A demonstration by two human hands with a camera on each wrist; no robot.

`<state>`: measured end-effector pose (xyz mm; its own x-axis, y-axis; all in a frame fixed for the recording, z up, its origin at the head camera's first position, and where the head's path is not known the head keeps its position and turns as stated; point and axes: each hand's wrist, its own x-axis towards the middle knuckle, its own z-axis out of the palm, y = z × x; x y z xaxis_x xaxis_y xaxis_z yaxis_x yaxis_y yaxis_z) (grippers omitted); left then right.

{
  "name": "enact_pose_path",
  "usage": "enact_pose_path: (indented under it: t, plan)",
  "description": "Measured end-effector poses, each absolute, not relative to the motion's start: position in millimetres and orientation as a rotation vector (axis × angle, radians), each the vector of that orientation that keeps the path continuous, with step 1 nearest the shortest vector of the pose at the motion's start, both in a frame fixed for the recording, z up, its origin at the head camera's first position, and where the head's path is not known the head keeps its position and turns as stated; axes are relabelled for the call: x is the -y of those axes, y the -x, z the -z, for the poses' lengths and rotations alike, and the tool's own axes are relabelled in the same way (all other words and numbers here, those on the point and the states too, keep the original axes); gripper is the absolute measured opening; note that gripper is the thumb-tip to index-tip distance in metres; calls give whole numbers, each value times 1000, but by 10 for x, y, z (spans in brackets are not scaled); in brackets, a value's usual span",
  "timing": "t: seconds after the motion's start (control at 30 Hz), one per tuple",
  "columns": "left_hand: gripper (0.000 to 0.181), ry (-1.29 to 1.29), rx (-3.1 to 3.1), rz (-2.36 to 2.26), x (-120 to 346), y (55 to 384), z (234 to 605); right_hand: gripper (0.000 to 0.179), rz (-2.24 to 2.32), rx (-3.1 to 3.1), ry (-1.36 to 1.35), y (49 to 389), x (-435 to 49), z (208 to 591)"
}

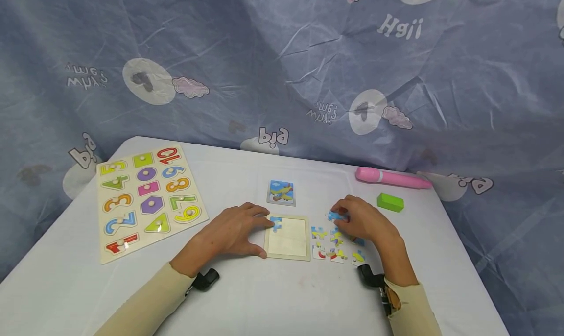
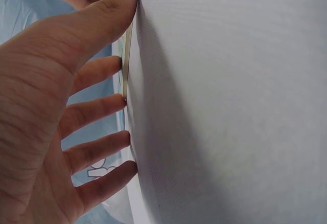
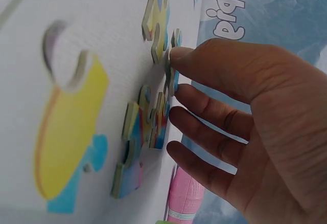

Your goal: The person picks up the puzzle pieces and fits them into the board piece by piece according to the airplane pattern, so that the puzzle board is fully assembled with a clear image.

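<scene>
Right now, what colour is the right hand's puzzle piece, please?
The puzzle piece looks blue, clearest in head view.

Left sleeve (image 1: 147, 297) and right sleeve (image 1: 414, 309) are plain beige; a rounded black device (image 1: 206, 280) sits at each cuff, the right with a dark strap (image 1: 386, 302).

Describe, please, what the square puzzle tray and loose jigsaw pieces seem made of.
The square puzzle tray looks like matte wood or plywood, judging by its plain beige surface. The loose jigsaw pieces seem to be wood or fibreboard: printed colour faces over dull, unprinted cut edges.
</scene>
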<state>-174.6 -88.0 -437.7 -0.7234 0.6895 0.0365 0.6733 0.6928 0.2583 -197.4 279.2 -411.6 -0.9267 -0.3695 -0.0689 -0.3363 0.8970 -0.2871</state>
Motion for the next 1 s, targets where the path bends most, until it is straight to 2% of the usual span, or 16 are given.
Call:
enact_pose_path:
  t: [1.0]
  plan:
    - [74,-1143,-2826,-384,882,1740,4374,32,407,-2937,587,1922,-2510,4138]
